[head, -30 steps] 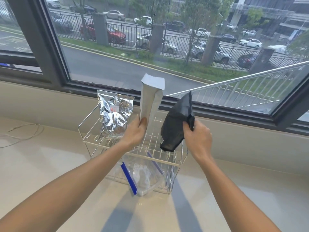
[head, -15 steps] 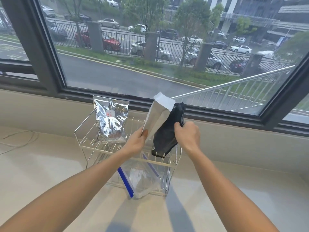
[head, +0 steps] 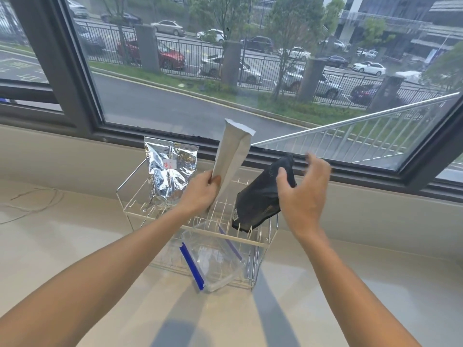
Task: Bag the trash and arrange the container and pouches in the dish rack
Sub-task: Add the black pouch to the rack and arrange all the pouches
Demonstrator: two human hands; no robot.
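Observation:
A two-tier white wire dish rack [head: 155, 216] stands on the counter below the window. A crinkled silver foil pouch [head: 170, 171] stands upright in the left of its upper tier. My left hand [head: 200, 194] grips the bottom of a tall grey paper pouch [head: 231, 156] over the middle of the rack. A black pouch [head: 258, 201] leans in the right of the upper tier. My right hand [head: 303, 186] hovers just beside its top with fingers spread, holding nothing. A clear container with blue clips [head: 213, 264] lies in the lower tier.
The pale counter [head: 350, 284] runs wide on both sides of the rack. A thin white cable [head: 32, 201] lies at the far left. The window sill and dark frame [head: 375, 176] rise right behind the rack.
My right hand set the black pouch into the right side of the upper tier and let it go. My left hand kept the grey pouch, now more upright.

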